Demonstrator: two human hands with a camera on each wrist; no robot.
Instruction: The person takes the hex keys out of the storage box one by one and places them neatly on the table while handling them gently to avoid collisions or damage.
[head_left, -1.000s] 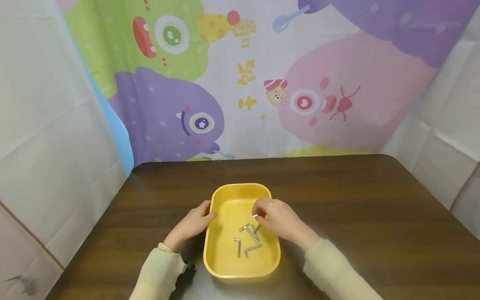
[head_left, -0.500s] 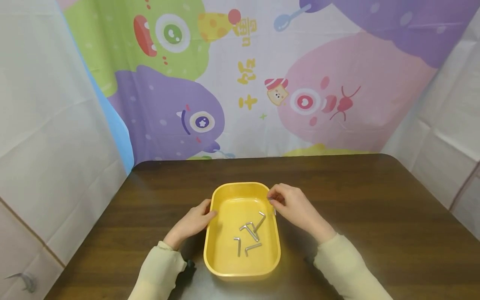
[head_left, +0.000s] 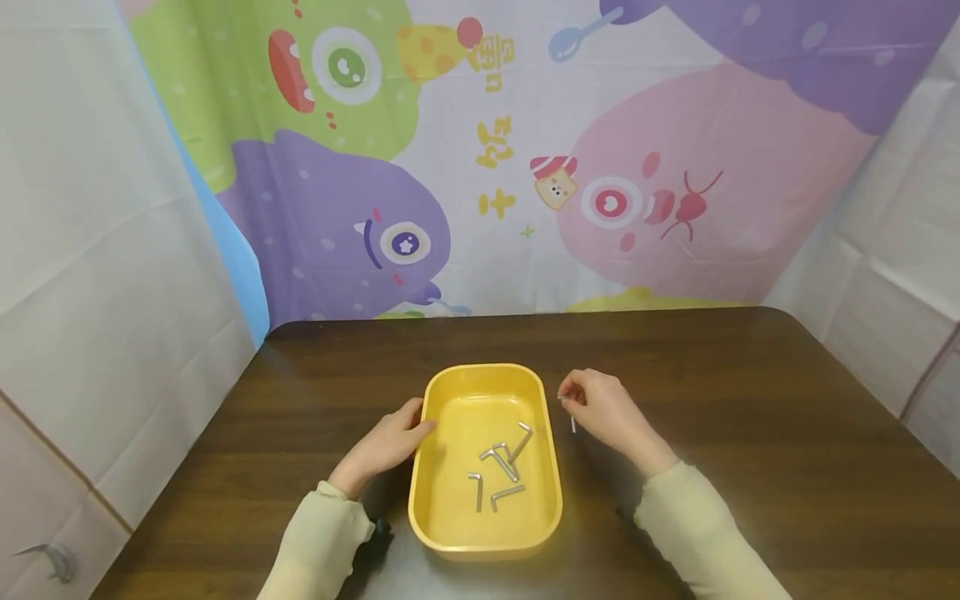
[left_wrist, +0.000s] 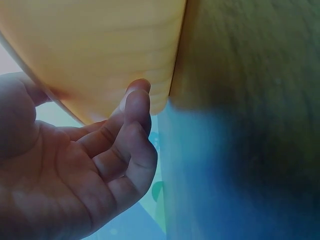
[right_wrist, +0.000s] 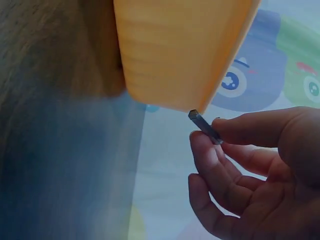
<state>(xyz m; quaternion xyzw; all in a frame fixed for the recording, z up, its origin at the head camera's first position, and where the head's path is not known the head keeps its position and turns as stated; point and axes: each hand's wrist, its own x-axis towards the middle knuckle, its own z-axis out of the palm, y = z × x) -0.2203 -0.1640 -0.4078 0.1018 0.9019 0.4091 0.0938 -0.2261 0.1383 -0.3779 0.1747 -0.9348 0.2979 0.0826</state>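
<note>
A yellow tray (head_left: 450, 525) stands on the table, with several silver L-shaped Allen keys (head_left: 480, 495) lying loose in its middle and right part. My left hand (head_left: 384, 443) holds the tray's left wall, the thumb over the rim; in the left wrist view its bent fingers (left_wrist: 137, 107) rest against the outside. Just right of the tray, above the table, my right hand (head_left: 609, 415) pinches one Allen key (right_wrist: 205, 127) between thumb and fingers. The key's long end (head_left: 573, 425) points down below the fingers in the head view.
The dark wooden table (head_left: 712, 400) extends on both sides of the tray and behind it. A cartoon-printed curtain (head_left: 495, 267) hangs along the far edge. White cloth panels (head_left: 97, 250) close in the left and right sides.
My right hand has lifted an Allen key out of the tray and carried it over the right rim to beside the tray. My left hand stays on the tray's left wall.
</note>
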